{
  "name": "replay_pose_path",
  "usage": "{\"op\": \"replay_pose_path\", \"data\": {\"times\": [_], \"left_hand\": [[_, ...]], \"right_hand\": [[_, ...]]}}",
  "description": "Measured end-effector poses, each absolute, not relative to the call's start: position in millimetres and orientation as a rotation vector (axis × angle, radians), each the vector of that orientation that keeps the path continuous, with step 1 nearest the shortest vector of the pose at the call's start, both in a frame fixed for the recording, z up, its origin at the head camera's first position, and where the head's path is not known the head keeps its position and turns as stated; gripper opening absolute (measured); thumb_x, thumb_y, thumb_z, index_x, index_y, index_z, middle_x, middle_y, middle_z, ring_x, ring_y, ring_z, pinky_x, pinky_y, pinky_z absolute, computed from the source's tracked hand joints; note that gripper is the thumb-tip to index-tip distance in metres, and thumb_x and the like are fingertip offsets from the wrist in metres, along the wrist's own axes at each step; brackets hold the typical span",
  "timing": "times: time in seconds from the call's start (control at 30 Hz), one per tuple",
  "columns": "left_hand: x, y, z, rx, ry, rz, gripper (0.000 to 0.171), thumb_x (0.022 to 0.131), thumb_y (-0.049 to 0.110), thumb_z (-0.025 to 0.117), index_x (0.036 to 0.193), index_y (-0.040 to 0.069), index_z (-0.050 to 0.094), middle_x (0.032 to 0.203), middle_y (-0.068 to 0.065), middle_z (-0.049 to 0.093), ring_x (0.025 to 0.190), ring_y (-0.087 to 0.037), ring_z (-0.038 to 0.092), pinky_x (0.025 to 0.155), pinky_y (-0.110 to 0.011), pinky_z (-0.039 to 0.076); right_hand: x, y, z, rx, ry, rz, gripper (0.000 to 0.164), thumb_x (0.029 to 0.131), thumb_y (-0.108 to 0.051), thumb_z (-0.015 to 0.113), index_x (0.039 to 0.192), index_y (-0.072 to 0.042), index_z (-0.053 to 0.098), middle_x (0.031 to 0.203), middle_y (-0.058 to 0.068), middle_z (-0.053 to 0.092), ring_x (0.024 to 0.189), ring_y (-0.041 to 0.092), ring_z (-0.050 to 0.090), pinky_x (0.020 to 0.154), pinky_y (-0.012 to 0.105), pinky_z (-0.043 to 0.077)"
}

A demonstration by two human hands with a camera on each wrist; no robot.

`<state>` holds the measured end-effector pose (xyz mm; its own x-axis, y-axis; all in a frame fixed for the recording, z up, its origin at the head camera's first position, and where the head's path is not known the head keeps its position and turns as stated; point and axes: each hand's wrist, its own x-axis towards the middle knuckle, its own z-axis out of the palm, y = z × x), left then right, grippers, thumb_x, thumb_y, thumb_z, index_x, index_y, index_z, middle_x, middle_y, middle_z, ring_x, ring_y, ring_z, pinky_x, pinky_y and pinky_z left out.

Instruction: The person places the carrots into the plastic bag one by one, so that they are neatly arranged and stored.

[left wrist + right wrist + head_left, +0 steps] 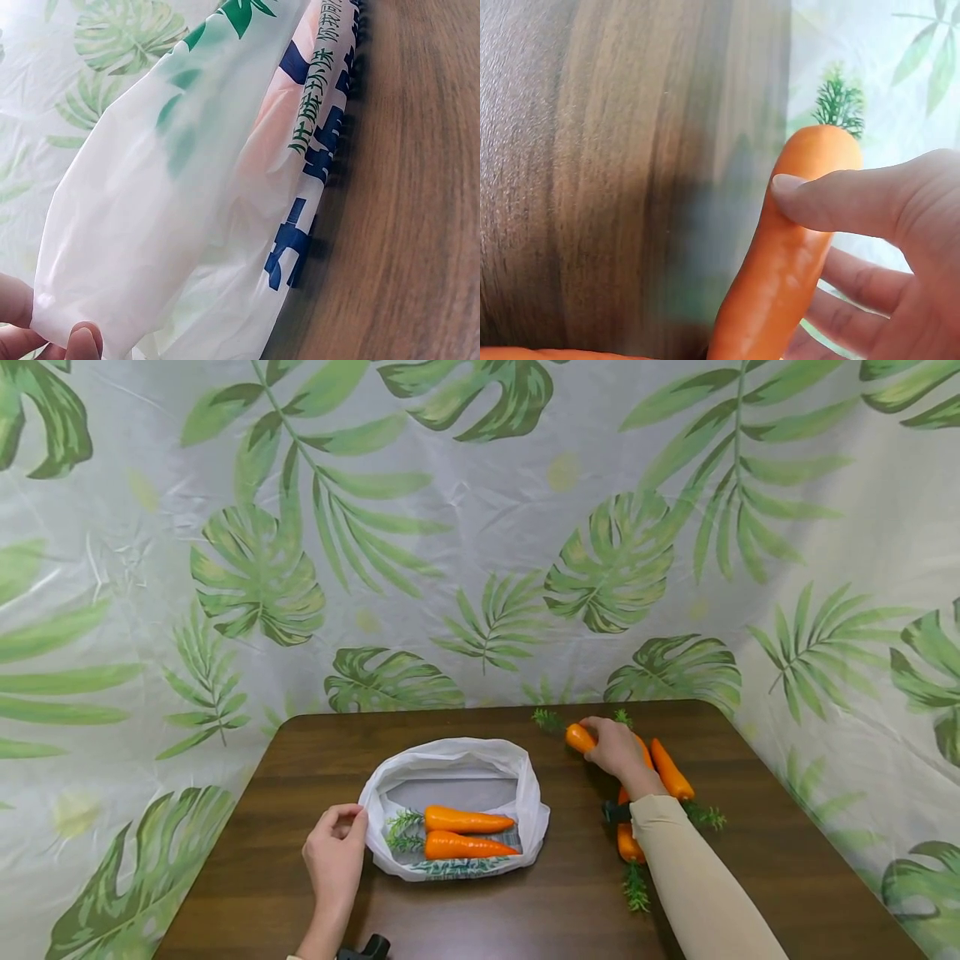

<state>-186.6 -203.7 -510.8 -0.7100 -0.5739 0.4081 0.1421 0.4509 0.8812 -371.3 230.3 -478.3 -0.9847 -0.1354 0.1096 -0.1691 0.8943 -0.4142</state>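
A white plastic bag stands with its mouth spread wide at the middle of the table, two orange carrots with green tops lying inside. At its left rim my left hand pinches the edge between thumb and fingers; the left wrist view shows the thumb on the plastic. Over on the right, my right hand grips another carrot near its leafy end, thumb across it. In the right wrist view its green top points up and its tip runs out of frame.
More carrots lie on the right of the brown wooden table, some partly hidden under the right arm. A leaf-patterned sheet hangs behind the table's back edge. Green and blue print marks the bag's side.
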Motion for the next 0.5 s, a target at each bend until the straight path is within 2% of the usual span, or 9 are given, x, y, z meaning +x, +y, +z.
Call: {"op": "replay_pose_path", "data": {"times": [0.2, 0.5], "left_hand": [[-186.7, -204.4, -511.0, 0.364, -2.009, -1.295, 0.006, 0.088, 0.012, 0.077, 0.089, 0.007, 0.075, 0.07, -0.001, 0.068, 0.055, -0.011, 0.058, 0.056, -0.02, 0.04], [-186.0, -202.3, -510.2, 0.362, -2.014, -1.291, 0.009, 0.088, 0.014, 0.077, 0.089, 0.006, 0.075, 0.071, -0.003, 0.069, 0.056, -0.011, 0.057, 0.056, -0.02, 0.04]], "right_hand": [[-368.8, 227.8, -473.9, 0.224, -2.956, 0.664, 0.066, 0.079, -0.013, 0.082, 0.141, -0.016, 0.058, 0.126, 0.017, 0.065, 0.099, 0.037, 0.062, 0.08, 0.052, 0.05], [-361.3, 219.7, -459.1, 0.269, -2.905, 0.695, 0.064, 0.083, -0.01, 0.078, 0.143, -0.016, 0.056, 0.122, 0.016, 0.067, 0.096, 0.035, 0.063, 0.081, 0.052, 0.05]]}}
